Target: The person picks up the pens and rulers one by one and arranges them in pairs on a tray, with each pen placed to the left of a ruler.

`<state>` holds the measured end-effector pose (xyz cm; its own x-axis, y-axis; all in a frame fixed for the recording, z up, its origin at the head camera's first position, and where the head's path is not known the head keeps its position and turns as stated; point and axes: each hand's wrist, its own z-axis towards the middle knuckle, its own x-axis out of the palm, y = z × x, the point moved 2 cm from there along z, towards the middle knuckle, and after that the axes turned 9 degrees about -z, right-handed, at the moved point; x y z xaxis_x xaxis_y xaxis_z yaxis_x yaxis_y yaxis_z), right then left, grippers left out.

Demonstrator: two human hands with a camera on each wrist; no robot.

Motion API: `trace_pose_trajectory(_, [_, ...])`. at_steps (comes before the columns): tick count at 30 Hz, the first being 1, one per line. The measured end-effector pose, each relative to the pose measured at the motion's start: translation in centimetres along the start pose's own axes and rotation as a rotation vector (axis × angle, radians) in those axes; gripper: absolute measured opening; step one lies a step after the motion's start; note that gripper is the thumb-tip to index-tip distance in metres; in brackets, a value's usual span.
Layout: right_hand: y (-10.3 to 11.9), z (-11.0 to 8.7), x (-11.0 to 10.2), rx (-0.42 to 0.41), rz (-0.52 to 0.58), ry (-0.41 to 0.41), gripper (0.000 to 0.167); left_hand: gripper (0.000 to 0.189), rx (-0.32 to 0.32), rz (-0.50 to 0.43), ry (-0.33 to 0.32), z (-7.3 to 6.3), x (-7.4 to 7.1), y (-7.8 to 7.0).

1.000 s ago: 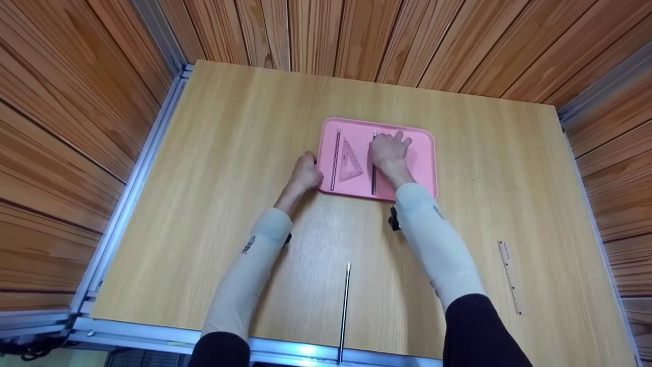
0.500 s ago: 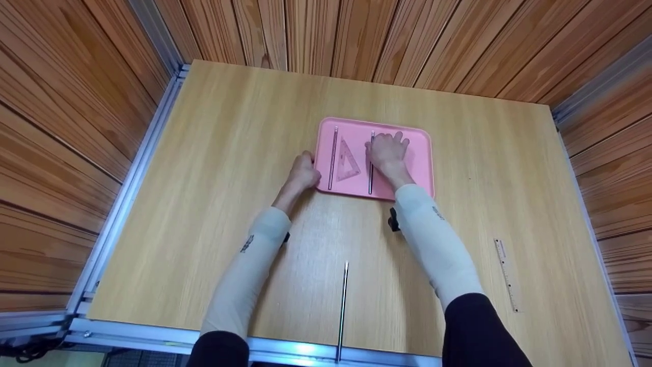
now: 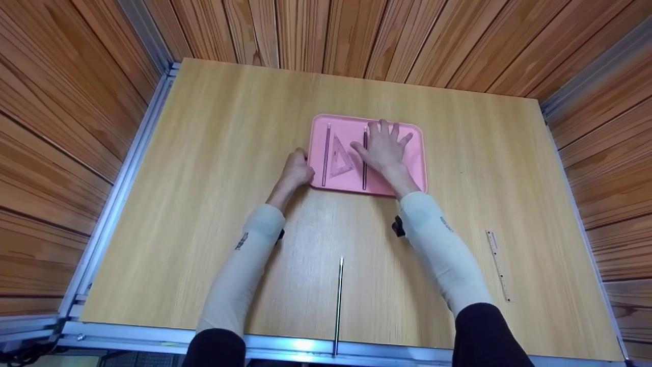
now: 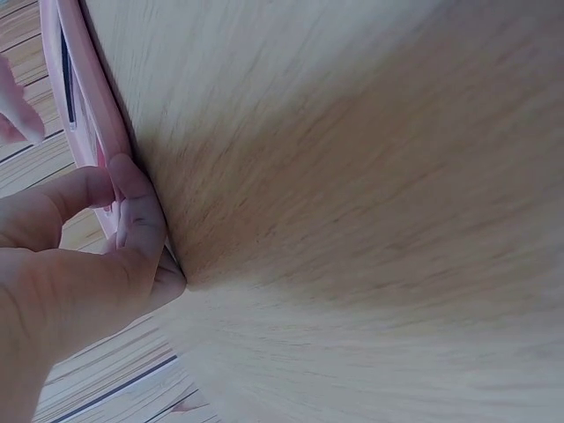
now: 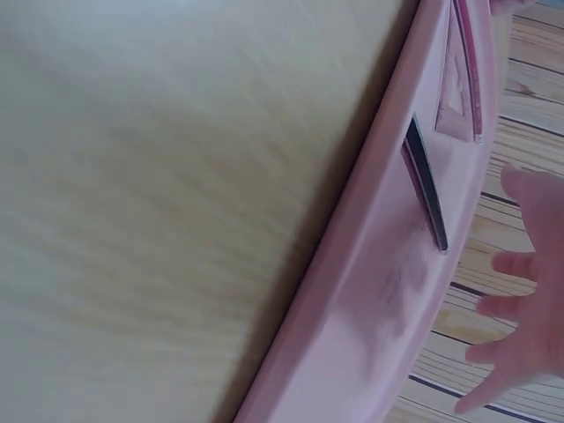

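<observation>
A pink tray (image 3: 416,159) lies on the table toward the back. My left hand (image 3: 298,168) grips its left edge; the left wrist view shows the thumb and curled fingers (image 4: 137,216) pinching the rim. With fingers spread, my right hand (image 3: 385,149) hovers over the tray's right half and holds nothing; in the right wrist view it is apart from the tray. Beside its thumb lies a dark pencil (image 3: 364,176), partly covered in the head view. A clear set square (image 3: 336,153) lies left of that pencil. A reddish pencil (image 3: 326,155) lies along the tray's left side.
Another pencil (image 3: 338,300), dark and shiny, lies at the table's front, its near end over the metal frame (image 3: 300,344). A short ruler (image 3: 497,262) lies at the right of the table (image 3: 214,132). Wood-plank walls (image 3: 351,41) rise at the back and sides.
My right hand has let go of the dark pencil, lifted and spread its fingers. The left hand keeps its grip on the tray. The whole head view has shifted slightly.
</observation>
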<state>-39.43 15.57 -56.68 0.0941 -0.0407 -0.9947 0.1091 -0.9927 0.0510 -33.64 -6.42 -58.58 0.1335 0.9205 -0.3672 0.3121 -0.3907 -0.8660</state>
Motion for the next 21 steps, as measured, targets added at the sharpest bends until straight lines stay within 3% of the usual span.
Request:
trace_pose_trajectory(8, [-2.1, -3.8, -0.3, -0.017, 0.03, 0.011, 0.103, 0.037, -0.042, -0.015, 0.028, -0.1, -0.1, 0.0])
trace_pose_trajectory(21, [-6.5, -10.6, -0.3, 0.053, -0.021, 0.042, 0.108, 0.039, -0.09, -0.042, 0.057, -0.4, 0.1, -0.3])
